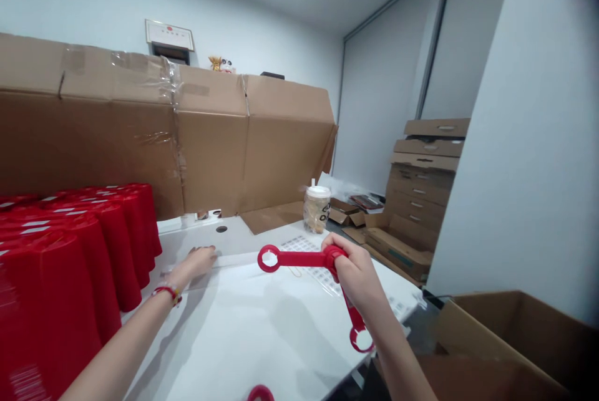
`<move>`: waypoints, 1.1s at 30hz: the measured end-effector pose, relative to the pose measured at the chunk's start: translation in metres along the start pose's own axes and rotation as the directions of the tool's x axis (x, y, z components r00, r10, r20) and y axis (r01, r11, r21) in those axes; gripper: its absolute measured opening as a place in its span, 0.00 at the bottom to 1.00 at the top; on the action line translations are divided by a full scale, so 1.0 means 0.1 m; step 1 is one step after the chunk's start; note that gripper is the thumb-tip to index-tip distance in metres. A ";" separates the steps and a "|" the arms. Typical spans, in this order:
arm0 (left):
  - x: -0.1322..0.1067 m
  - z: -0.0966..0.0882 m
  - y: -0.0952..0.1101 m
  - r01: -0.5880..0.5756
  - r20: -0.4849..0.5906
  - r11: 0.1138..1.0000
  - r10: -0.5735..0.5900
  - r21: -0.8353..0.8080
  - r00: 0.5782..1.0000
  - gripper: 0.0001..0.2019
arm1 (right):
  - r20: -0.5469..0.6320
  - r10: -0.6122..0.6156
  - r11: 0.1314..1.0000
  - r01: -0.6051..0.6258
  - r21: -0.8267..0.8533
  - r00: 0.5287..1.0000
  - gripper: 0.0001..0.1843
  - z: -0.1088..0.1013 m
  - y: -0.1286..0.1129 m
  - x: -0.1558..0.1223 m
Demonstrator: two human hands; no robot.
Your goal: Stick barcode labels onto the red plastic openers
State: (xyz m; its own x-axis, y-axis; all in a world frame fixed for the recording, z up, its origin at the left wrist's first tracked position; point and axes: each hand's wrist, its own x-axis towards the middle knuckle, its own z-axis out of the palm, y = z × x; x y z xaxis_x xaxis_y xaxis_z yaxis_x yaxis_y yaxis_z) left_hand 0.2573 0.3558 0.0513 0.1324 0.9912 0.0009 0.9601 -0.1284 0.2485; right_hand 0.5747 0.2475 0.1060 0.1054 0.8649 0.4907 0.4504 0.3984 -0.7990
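Note:
My right hand (pixel 353 264) is closed around the middle joint of a red two-armed piece with ring ends (pixel 299 259), held above the white table (pixel 224 338). One arm points left and ends in an open ring. The other hangs down toward the table's right edge, partly behind my wrist. My left hand (pixel 197 262) reaches forward and rests low over the table, fingers stretched out, beside a clear plastic strip or bag (pixel 234 260). Its fingertips are small and blurred. Another red ring (pixel 261 393) shows at the bottom edge, mostly cut off.
Rows of red wrapped bundles (pixel 51 289) stand at left. A large cardboard sheet (pixel 210 139) walls the back. A lidded drink cup (pixel 317 209) stands near sticker sheets (pixel 306 250). Open cardboard boxes (pixel 491 332) sit at lower right, with stacked flat boxes (pixel 418 189) behind.

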 end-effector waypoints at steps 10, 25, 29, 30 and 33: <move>0.02 -0.02 0.06 0.023 0.068 0.997 -0.018 -0.072 0.998 0.18 | -0.002 -0.020 0.999 0.020 0.038 1.000 0.08 -0.06 -0.08 -0.09; -1.15 -0.48 0.73 -0.345 -0.284 0.709 0.209 -0.615 0.936 0.16 | 0.024 0.058 0.895 -0.063 0.442 0.998 0.07 0.20 -0.17 -0.21; -1.24 -0.35 0.83 -0.368 -0.266 0.480 0.270 -0.796 0.926 0.16 | 0.032 0.126 0.842 -0.125 0.524 0.991 0.07 0.38 -0.13 -0.25; -1.26 -0.32 0.85 -0.350 -0.246 0.434 0.279 -0.830 0.928 0.18 | 0.036 0.128 0.846 -0.128 0.517 0.991 0.07 0.43 -0.13 -0.26; -1.34 -0.23 0.92 -0.252 -0.155 0.364 0.275 -0.897 0.949 0.22 | 0.049 0.129 0.857 -0.136 0.498 0.990 0.07 0.53 -0.18 -0.31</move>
State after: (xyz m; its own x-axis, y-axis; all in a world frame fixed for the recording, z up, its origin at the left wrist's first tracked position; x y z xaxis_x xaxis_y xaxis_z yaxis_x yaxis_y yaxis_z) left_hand 0.3223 0.2118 0.0968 0.3510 0.9103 0.2193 0.0956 -0.2678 0.9587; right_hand 0.5163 0.2302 0.0866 0.1192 0.9230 0.3658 -0.0699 0.3753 -0.9243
